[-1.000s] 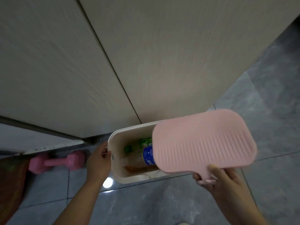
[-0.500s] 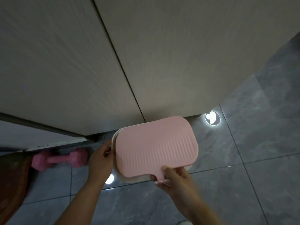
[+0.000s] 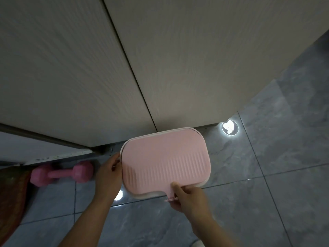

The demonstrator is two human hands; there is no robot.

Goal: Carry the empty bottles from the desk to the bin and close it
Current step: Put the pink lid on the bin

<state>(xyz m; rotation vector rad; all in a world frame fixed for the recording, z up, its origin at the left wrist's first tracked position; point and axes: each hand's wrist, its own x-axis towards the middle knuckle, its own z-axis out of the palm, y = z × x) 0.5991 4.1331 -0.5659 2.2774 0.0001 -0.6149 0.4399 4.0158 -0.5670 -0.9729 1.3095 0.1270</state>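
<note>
The pale wood-grain cabinet panels (image 3: 89, 68) rose behind, above the grey marbled floor tiles (image 3: 267, 184), where the cream plastic bin (image 3: 142, 196) stood at their foot, only a thin rim of it showing. The ribbed pink rectangular lid (image 3: 165, 163) lay flat over the bin, its long axis running left to right, the bottles hidden beneath it and not to be seen. My left hand (image 3: 108, 175) was curled against the bin's left edge, steadying it. My right hand (image 3: 187, 198) was nearer me, at the lid's front edge, thumb and fingers pinching the small pink tab (image 3: 170, 197) that jutted toward me. The lid looked nearly seated, so the pressing down would fall to my right hand. A pink dumbbell (image 3: 60, 175) lay on the floor to the left.
</note>
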